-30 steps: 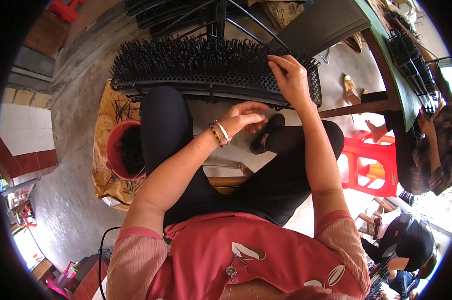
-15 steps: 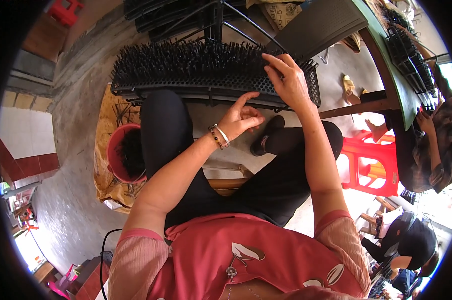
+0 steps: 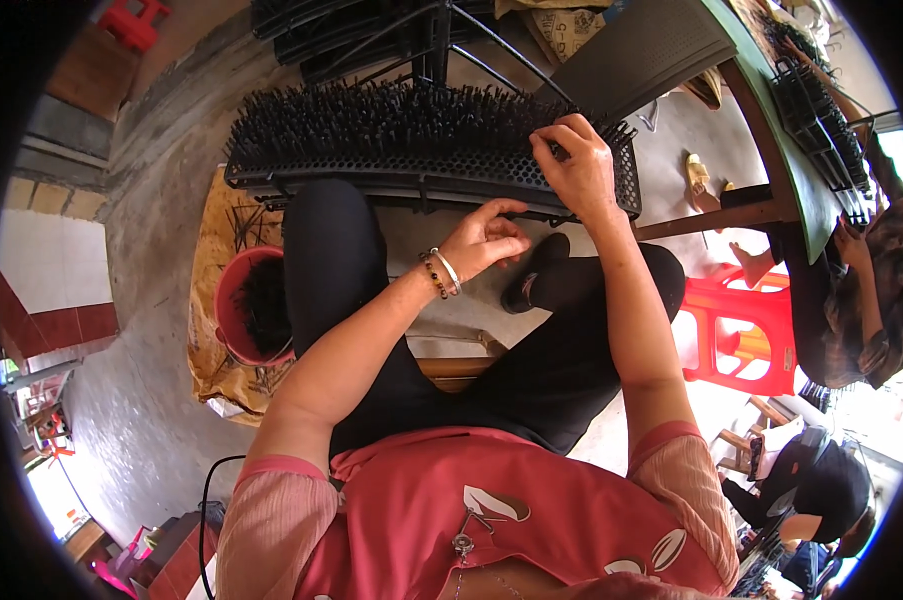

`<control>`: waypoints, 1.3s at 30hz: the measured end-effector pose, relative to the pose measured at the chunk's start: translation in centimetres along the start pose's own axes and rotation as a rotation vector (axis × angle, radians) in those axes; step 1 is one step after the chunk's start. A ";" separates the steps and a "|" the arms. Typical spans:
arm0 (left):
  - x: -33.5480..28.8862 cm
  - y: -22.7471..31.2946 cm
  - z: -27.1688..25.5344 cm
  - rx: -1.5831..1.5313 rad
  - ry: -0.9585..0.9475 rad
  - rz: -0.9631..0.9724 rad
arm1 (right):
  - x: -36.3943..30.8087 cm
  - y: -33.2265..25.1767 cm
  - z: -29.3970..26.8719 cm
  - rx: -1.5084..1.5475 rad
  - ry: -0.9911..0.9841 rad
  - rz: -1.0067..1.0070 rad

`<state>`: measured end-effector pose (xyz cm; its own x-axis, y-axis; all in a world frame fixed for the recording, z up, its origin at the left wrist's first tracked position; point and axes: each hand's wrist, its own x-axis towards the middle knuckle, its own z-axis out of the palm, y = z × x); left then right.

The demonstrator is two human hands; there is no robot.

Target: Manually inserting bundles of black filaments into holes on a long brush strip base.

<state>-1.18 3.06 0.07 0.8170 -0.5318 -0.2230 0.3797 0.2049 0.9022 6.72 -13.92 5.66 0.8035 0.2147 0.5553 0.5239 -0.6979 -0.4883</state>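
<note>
A long black perforated rack [image 3: 421, 168] lies across in front of my knees. Dense black thin sticks [image 3: 371, 125] stand upright in its holes, while the strip nearest me shows bare holes. Over the rack's right end, my right hand [image 3: 581, 170] has its thumb and index finger brought together in a pinch beside the sticks. Whatever sits between those fingertips is too small or hidden to make out. Just below the rack's front edge hovers my left hand [image 3: 481, 242], fingers loosely curved and thumb apart, with nothing visible in it.
A red bucket [image 3: 239, 310] of dark strands stands on brown sheeting [image 3: 211, 230] by my left knee. To the right are a red plastic stool [image 3: 741, 335] and a green-topped table [image 3: 806, 190], where another person's hand [image 3: 853, 245] touches a similar black rack [image 3: 816, 125].
The right hand has lowered slightly and its thumb and index finger, apart before, have closed together. The left hand has barely moved.
</note>
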 end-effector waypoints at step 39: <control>-21.1 -13.3 -31.3 1.126 1.353 -0.678 | 1.9 -0.1 1.6 -0.087 0.030 0.084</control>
<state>-9.87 37.29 -18.81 0.6293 0.7530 -0.1926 0.7759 -0.5942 0.2120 8.69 -12.37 5.68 0.8340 0.1329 0.5355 0.4275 -0.7693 -0.4749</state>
